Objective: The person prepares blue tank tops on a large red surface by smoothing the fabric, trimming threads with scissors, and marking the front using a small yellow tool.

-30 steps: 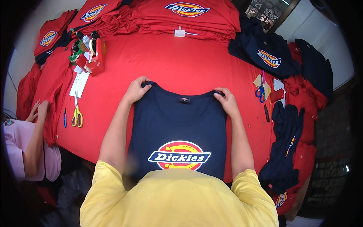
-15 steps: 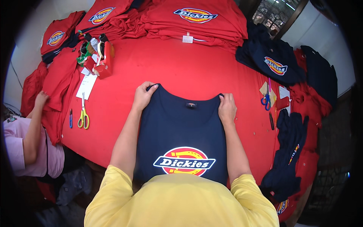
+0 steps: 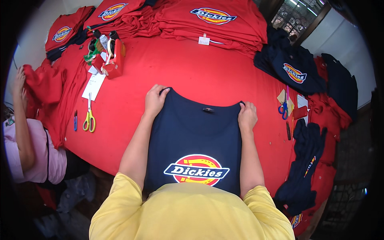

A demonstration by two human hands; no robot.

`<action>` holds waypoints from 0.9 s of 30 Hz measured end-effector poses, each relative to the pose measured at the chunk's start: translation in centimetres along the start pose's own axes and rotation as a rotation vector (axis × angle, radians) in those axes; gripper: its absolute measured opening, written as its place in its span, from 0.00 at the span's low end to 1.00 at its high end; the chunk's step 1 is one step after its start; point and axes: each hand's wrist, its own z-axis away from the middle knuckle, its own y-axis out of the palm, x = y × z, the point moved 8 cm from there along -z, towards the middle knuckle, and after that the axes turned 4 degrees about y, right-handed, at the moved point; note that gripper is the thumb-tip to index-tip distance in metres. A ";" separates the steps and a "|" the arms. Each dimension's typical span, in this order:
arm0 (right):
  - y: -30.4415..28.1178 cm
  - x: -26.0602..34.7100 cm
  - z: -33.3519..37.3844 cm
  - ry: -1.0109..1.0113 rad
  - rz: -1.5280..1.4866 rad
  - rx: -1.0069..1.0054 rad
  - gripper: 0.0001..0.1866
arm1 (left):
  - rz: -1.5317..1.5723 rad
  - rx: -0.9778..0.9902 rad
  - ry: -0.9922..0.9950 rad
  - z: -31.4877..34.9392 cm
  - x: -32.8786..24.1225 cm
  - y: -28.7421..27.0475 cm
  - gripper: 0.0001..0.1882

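A navy shirt (image 3: 192,134) with a scooped neckline and a red, yellow and white printed logo (image 3: 197,170) is stretched out before me, its lower part hidden by my yellow-clad chest. At one shoulder corner, my left hand (image 3: 155,101) pinches the cloth, thumb on the near side. The opposite shoulder corner is gripped in the closed fingers of my right hand (image 3: 247,116). Between the two hands the neck edge is drawn nearly taut, with a small dark label (image 3: 208,109) inside it. Both forearms lie along the sides of the shirt.
Yellow-handled scissors (image 3: 89,120), a blue snipper (image 3: 75,121) and a red tape dispenser (image 3: 115,64) lie left on the red-covered table (image 3: 192,72). Folded red shirts (image 3: 212,30) line the back. Blue scissors (image 3: 283,109) and navy garments (image 3: 300,168) are right. A co-worker (image 3: 34,148) stands left.
The neckline has been pulled straighter, and my right hand sits slightly farther right. On the left, the co-worker has raised their hands, lifting a red garment. The whole view has shifted a little.
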 end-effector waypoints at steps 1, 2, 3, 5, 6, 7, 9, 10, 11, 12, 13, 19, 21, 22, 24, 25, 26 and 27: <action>-0.2 0.5 0.0 -0.015 -0.017 0.034 0.08 | -0.112 0.055 0.003 0.0 -0.6 0.4 0.09; -0.9 1.4 0.0 -0.071 -0.013 0.001 0.08 | -0.224 0.110 0.006 0.0 -1.0 0.8 0.08; -1.7 2.8 0.2 -0.128 -0.015 -0.030 0.08 | -0.365 0.084 0.146 0.1 -1.8 0.8 0.09; -2.5 5.7 0.7 -0.246 -0.043 -0.073 0.08 | -0.467 0.039 0.279 0.5 -6.1 0.8 0.11; -2.4 7.7 1.1 -0.318 -0.075 -0.080 0.09 | -0.518 0.015 0.344 1.1 -8.2 1.1 0.13; -1.0 9.7 1.5 -0.362 -0.251 0.067 0.09 | -0.362 0.141 0.357 1.8 -8.6 2.6 0.15; 1.4 13.7 3.6 -0.399 -0.425 0.249 0.09 | -0.187 0.360 0.285 3.7 -8.3 5.7 0.19; 2.2 15.0 4.3 -0.397 -0.423 0.271 0.09 | -0.218 0.411 0.199 4.1 -8.0 6.3 0.20; 2.8 15.1 4.5 -0.350 -0.400 0.311 0.08 | -0.148 0.420 0.169 4.1 -7.3 6.6 0.20; 3.4 15.1 4.7 -0.307 -0.376 0.356 0.08 | -0.075 0.426 0.131 4.1 -6.7 6.4 0.19; 4.0 15.0 5.0 -0.264 -0.351 0.401 0.07 | -0.052 0.446 0.123 4.0 -6.3 6.4 0.18; 4.0 14.1 4.5 -0.251 -0.445 0.393 0.06 | -0.063 0.543 0.028 3.0 -6.5 6.7 0.12; 4.1 14.1 4.5 -0.252 -0.424 0.378 0.07 | -0.084 0.554 -0.034 2.7 -6.9 6.6 0.12; 4.1 14.0 4.5 -0.253 -0.414 0.371 0.07 | -0.100 0.515 -0.034 2.7 -6.8 6.9 0.13; 3.8 13.6 4.4 -0.231 -0.603 0.419 0.09 | -0.135 0.430 -0.040 2.7 -6.5 7.2 0.13; 3.5 13.5 4.2 -0.223 -0.699 0.446 0.09 | -0.101 0.359 -0.012 2.4 -6.6 6.5 0.13; 3.4 12.1 3.8 -0.095 -0.818 0.512 0.11 | -0.067 0.287 0.016 2.0 -6.6 5.7 0.13; 0.7 11.3 3.1 -0.264 -0.661 0.285 0.11 | -0.034 0.213 0.038 1.9 -6.3 4.6 0.14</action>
